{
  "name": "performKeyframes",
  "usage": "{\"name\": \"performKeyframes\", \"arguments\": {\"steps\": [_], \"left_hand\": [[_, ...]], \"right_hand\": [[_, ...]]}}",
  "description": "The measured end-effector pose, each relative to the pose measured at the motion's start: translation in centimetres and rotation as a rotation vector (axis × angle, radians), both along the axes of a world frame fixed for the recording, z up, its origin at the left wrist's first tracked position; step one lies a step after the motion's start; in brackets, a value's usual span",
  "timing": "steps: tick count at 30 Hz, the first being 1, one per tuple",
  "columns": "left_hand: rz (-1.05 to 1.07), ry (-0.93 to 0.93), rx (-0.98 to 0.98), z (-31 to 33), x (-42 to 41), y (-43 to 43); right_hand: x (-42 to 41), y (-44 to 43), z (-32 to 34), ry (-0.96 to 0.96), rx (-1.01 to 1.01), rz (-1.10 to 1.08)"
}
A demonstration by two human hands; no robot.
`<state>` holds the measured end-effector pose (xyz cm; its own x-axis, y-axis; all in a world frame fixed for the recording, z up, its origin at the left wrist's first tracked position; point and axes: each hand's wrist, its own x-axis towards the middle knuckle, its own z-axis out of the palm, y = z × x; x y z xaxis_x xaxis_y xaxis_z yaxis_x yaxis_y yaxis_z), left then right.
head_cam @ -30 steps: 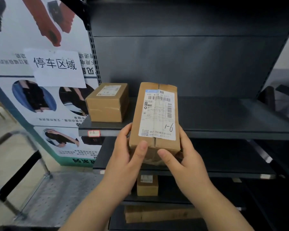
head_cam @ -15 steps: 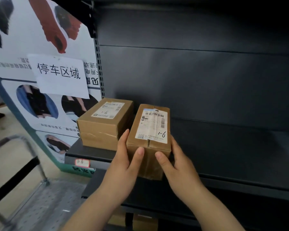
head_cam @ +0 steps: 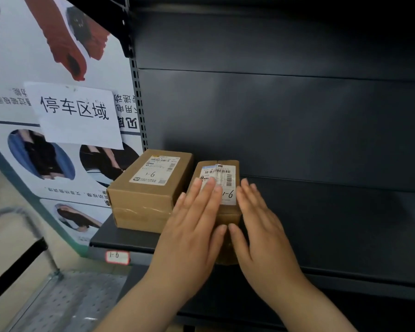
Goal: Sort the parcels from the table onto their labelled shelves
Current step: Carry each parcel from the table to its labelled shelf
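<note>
Placing looks almost done: the parcel (head_cam: 219, 170) marked 9-1 rests on the shelf (head_cam: 321, 224) tagged 9-1 (head_cam: 117, 257), just beside another parcel (head_cam: 151, 188). The left hand (head_cam: 194, 226) lies flat on its top and the right hand (head_cam: 261, 224) against its right side, fingers straight, gripping nothing. Next probably comes a short push inward, then lifting both hands clear.

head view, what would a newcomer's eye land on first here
The left hand lies flat on a narrow cardboard parcel at centre, the right hand flat along its right side, on the dark shelf. A wider parcel sits just left of it, and a white paper sign with large black characters hangs at upper left.
</note>
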<state>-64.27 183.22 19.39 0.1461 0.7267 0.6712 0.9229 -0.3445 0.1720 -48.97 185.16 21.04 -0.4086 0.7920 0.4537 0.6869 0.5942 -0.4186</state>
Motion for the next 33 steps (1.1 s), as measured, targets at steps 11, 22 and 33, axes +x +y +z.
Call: {"name": "performKeyframes", "arguments": {"steps": [11,22,33], "left_hand": [[-0.047,0.21,0.0,-0.1,-1.0,4.6],[-0.071,0.268,0.019,0.7,-2.0,5.8],[-0.44,0.28,-0.023,0.8,0.8,1.0]], "right_hand": [[-1.5,3.2,-0.6,-0.077,-0.028,-0.132],[-2.4,3.0,-0.2,-0.043,-0.016,-0.214],[-0.4,-8.1,-1.5,-0.047,0.049,-0.622]]}}
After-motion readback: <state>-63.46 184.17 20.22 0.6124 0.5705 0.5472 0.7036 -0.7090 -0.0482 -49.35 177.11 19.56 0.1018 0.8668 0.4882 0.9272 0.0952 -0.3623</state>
